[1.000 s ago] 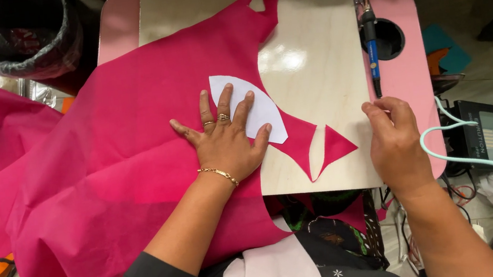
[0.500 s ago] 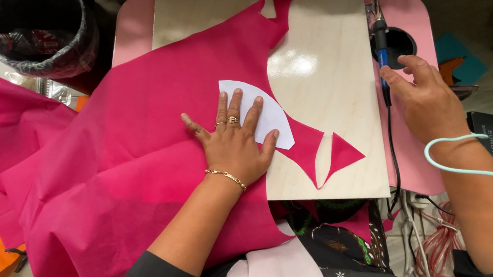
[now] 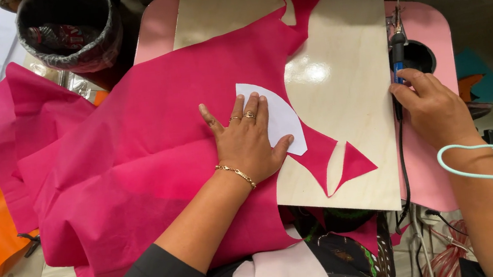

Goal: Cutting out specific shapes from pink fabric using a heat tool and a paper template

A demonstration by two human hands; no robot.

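Pink tabletop [image 3: 431, 18] is covered by a pale wooden board [image 3: 349, 114]. Magenta fabric [image 3: 138, 169] is draped over the board's left part and off the edge. White paper pattern [image 3: 281, 119] is pinned flat on the fabric under the left hand [image 3: 250, 141], fingers spread apart. Right hand [image 3: 435, 111] is curled around a blue-handled corded tool [image 3: 398, 56] at the board's right edge.

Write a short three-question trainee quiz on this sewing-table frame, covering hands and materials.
1. What lies under the left hand?
2. True or false: the right hand rests on the pink fabric.
3. The fabric lies partly on: A) wooden board B) metal tray C) glass sheet.

Key:
1. A white paper pattern on the pink fabric.
2. False; it is at the blue-handled tool near the board's right edge.
3. A
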